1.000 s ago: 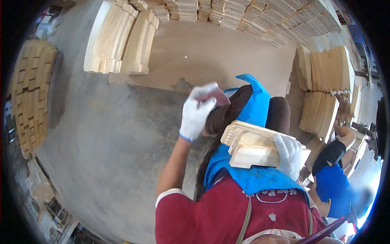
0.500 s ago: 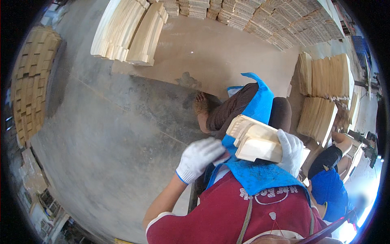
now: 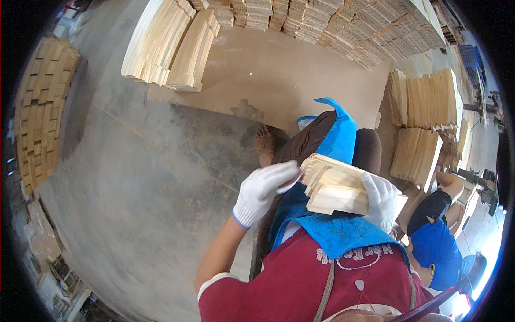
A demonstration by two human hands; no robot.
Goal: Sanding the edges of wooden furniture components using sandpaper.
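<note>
A stack of pale, shaped wooden boards [image 3: 338,190] with rounded, stepped ends lies across my lap on a blue apron [image 3: 343,225]. My right hand [image 3: 380,201], in a white knit glove, grips the stack from its right end, thumb on top. My left hand [image 3: 264,192], gloved alike and slightly blurred, is at the stack's left end. Its fingers are closed on a thin reddish-brown piece of sandpaper [image 3: 291,184], mostly hidden by the glove and held against or very near the boards' shaped ends.
Bundles of similar boards [image 3: 190,51] stand ahead on the left, with long stacks [image 3: 322,21] beyond. More bundles [image 3: 416,153] stand at the right, near a co-worker in a blue shirt [image 3: 437,249]. A tall wood pile [image 3: 45,112] rises at far left. My bare foot [image 3: 264,140] rests on concrete.
My left hand has moved up and slightly forward, from beside the stack's near left corner to its far left end. My right hand still holds the boards, which have barely shifted.
</note>
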